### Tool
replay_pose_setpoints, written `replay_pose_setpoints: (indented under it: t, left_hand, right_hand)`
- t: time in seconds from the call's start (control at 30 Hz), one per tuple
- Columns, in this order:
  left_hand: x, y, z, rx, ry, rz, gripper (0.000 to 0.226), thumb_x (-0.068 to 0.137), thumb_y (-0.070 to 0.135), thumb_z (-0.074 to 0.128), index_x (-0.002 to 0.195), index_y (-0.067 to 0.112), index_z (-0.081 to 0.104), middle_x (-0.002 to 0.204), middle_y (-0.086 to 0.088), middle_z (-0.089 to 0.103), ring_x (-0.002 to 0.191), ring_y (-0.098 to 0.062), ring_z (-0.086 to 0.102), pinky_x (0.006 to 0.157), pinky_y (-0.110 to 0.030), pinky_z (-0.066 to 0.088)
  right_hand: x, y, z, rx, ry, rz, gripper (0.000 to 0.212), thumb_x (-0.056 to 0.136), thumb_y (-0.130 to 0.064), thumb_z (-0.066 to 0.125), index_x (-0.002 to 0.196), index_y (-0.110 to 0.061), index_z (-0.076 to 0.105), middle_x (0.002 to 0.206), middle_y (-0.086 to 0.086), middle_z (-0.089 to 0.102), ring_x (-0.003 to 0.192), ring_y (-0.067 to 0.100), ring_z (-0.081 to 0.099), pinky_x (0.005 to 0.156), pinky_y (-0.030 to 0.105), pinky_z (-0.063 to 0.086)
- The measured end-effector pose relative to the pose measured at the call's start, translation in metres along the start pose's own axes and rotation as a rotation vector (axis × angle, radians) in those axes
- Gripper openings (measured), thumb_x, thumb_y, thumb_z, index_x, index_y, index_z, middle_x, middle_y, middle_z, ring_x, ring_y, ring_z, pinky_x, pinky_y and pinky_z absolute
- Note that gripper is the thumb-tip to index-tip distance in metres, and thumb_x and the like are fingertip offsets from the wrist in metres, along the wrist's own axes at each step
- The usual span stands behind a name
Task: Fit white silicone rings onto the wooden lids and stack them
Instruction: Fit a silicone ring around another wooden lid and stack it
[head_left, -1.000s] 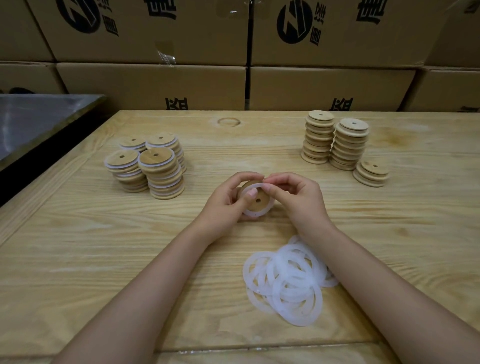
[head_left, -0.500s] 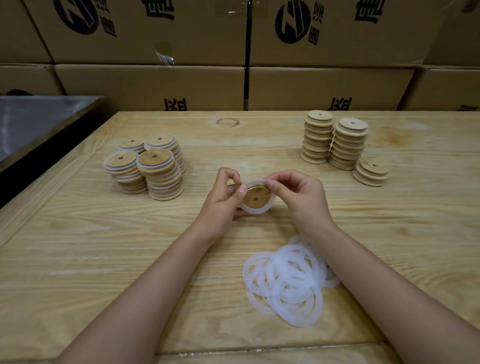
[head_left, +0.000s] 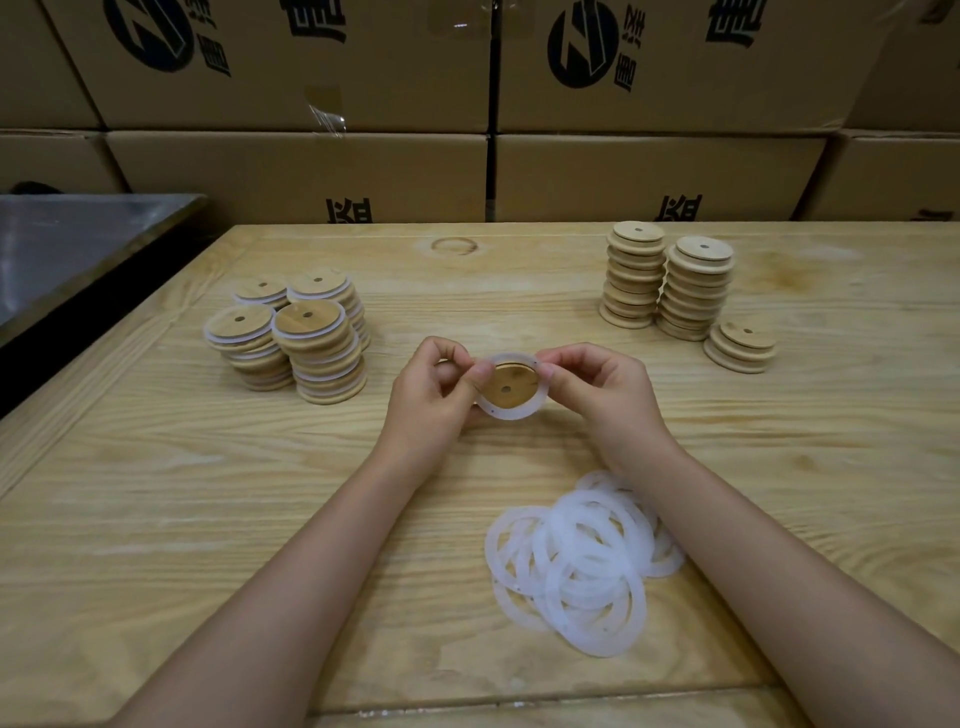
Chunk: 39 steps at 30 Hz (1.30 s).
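Observation:
A round wooden lid (head_left: 508, 388) with a small centre hole is held just above the table between both hands. A white silicone ring (head_left: 511, 412) sits around its rim. My left hand (head_left: 434, 400) pinches the lid and ring at their left edge. My right hand (head_left: 602, 395) pinches the ring at the upper right edge. A loose heap of white silicone rings (head_left: 576, 556) lies on the table near my right forearm. Stacks of lids with rings fitted (head_left: 296, 338) stand at the left. Stacks of bare wooden lids (head_left: 670, 283) stand at the right.
The wooden table (head_left: 156, 493) has a raised border along its left side. A grey metal surface (head_left: 67, 244) lies beyond the left edge. Cardboard boxes (head_left: 488, 104) form a wall right behind the table. A short stack of bare lids (head_left: 740, 347) sits apart at far right.
The ring has slid from half-on to sitting around the lid's rim. My fingers have moved round the edge, and the lid now faces the camera more squarely.

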<state>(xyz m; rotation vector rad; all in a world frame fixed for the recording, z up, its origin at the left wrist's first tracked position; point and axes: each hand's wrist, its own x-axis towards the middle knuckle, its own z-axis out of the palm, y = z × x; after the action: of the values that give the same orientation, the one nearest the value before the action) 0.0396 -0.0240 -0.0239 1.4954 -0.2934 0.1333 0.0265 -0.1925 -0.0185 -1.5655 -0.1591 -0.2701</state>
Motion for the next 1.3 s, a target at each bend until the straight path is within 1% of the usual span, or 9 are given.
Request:
replay_pose_setpoints:
  t: [0.17, 0.3, 0.5, 0.6, 0.73, 0.83, 0.97, 1.17, 1.3]
  left_hand:
    - [0.0021, 0.0021, -0.0037, -0.084, 0.103, -0.046, 0.015, 0.083, 0.008, 0.067, 0.076, 0.009, 0.054, 0.062, 0.004, 0.068, 0.065, -0.006, 0.068, 0.056, -0.022, 0.054]
    - [0.005, 0.001, -0.0037, -0.215, 0.148, -0.124, 0.011, 0.083, 0.005, 0.066, 0.075, 0.005, 0.058, 0.062, 0.0, 0.068, 0.067, -0.01, 0.068, 0.062, -0.023, 0.056]
    - [0.0053, 0.0009, -0.0036, -0.19, 0.125, -0.111, 0.013, 0.085, -0.001, 0.062, 0.077, 0.008, 0.057, 0.074, -0.006, 0.068, 0.072, -0.013, 0.068, 0.065, -0.027, 0.058]
    - [0.0051, 0.0012, -0.0039, -0.177, 0.093, -0.106, 0.014, 0.088, 0.001, 0.06, 0.077, 0.009, 0.055, 0.07, -0.001, 0.069, 0.071, -0.012, 0.068, 0.065, -0.029, 0.058]
    - [0.005, 0.0005, -0.0039, -0.188, 0.088, -0.11, 0.015, 0.09, 0.001, 0.057, 0.078, 0.009, 0.054, 0.065, 0.001, 0.068, 0.07, -0.011, 0.067, 0.065, -0.029, 0.058]
    - [0.0051, 0.0002, -0.0028, -0.183, 0.09, -0.103, 0.016, 0.091, 0.001, 0.055, 0.078, 0.01, 0.053, 0.065, -0.001, 0.068, 0.07, -0.012, 0.068, 0.067, -0.033, 0.06]
    - [0.0044, -0.0002, -0.0014, -0.156, 0.079, -0.089, 0.015, 0.091, 0.002, 0.055, 0.079, 0.011, 0.053, 0.066, 0.0, 0.069, 0.072, -0.013, 0.069, 0.068, -0.034, 0.06]
    - [0.0054, 0.0, -0.0026, -0.151, 0.058, -0.082, 0.015, 0.09, 0.001, 0.056, 0.079, 0.011, 0.054, 0.071, -0.002, 0.069, 0.074, -0.013, 0.068, 0.069, -0.032, 0.059]
    - [0.0053, -0.0004, -0.0027, -0.155, 0.064, -0.085, 0.016, 0.09, -0.001, 0.056, 0.078, 0.01, 0.054, 0.074, -0.007, 0.066, 0.075, -0.015, 0.067, 0.072, -0.035, 0.059]
  right_hand:
    - [0.0001, 0.0023, 0.0009, 0.035, -0.012, -0.021, 0.013, 0.083, -0.002, 0.068, 0.078, -0.014, 0.07, 0.084, -0.003, 0.072, 0.086, 0.013, 0.068, 0.081, 0.025, 0.054]
    - [0.0016, 0.0042, 0.0016, 0.08, 0.01, -0.023, 0.018, 0.083, -0.002, 0.068, 0.076, -0.019, 0.07, 0.084, -0.002, 0.072, 0.087, 0.014, 0.067, 0.083, 0.029, 0.055]
    - [0.0031, 0.0062, 0.0022, 0.054, 0.028, -0.051, 0.019, 0.083, -0.001, 0.068, 0.075, -0.019, 0.069, 0.081, -0.006, 0.072, 0.082, 0.009, 0.067, 0.075, 0.022, 0.053]
    - [0.003, 0.0059, 0.0024, 0.047, 0.032, -0.054, 0.019, 0.083, -0.001, 0.068, 0.076, -0.018, 0.069, 0.079, -0.006, 0.072, 0.081, 0.009, 0.066, 0.074, 0.021, 0.052]
    - [0.0031, 0.0059, 0.0022, 0.025, 0.036, -0.06, 0.019, 0.083, -0.001, 0.068, 0.076, -0.019, 0.069, 0.081, -0.005, 0.071, 0.084, 0.012, 0.066, 0.081, 0.028, 0.053]
    - [0.0031, 0.0061, 0.0031, 0.037, 0.047, -0.06, 0.019, 0.084, 0.0, 0.066, 0.076, -0.017, 0.068, 0.078, -0.006, 0.071, 0.081, 0.01, 0.065, 0.077, 0.024, 0.052]
    - [0.0033, 0.0063, 0.0032, 0.075, 0.06, -0.04, 0.019, 0.086, 0.001, 0.064, 0.076, -0.016, 0.067, 0.075, -0.007, 0.07, 0.075, 0.007, 0.065, 0.071, 0.018, 0.051]
    - [0.003, 0.0069, 0.0031, 0.08, 0.055, -0.03, 0.02, 0.087, 0.001, 0.063, 0.076, -0.016, 0.067, 0.077, -0.003, 0.069, 0.077, 0.011, 0.064, 0.074, 0.023, 0.053]
    - [0.0022, 0.0062, 0.0024, 0.085, 0.044, -0.035, 0.018, 0.086, 0.001, 0.063, 0.077, -0.014, 0.066, 0.081, -0.002, 0.069, 0.08, 0.012, 0.064, 0.075, 0.024, 0.052]
